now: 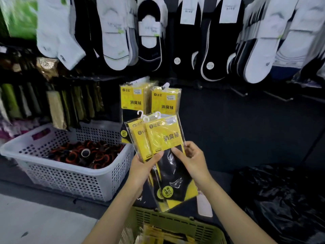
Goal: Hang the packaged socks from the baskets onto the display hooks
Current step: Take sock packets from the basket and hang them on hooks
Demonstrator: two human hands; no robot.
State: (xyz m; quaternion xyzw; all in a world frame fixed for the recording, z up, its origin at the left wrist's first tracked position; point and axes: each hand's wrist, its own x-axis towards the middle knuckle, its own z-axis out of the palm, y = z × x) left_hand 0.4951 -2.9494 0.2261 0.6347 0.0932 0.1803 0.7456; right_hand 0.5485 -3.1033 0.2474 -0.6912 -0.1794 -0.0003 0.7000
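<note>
I hold a fanned bunch of yellow-and-black sock packs (pixel 162 138) with white plastic hangers on top, above a green basket (pixel 177 224). My left hand (pixel 143 169) grips the bunch from the left, thumb across the front. My right hand (pixel 190 160) pinches the front pack at its right side, thumb on the black part. Just behind, two groups of the same yellow packs (pixel 149 99) hang on display hooks. More yellow packs lie in the green basket.
A white perforated basket (pixel 58 166) at the left holds black-and-orange rolled items. White and black socks (pixel 151 34) hang along the wall above. Empty hooks (pixel 241 92) stick out at the right. A black plastic bag (pixel 284 199) lies at the lower right.
</note>
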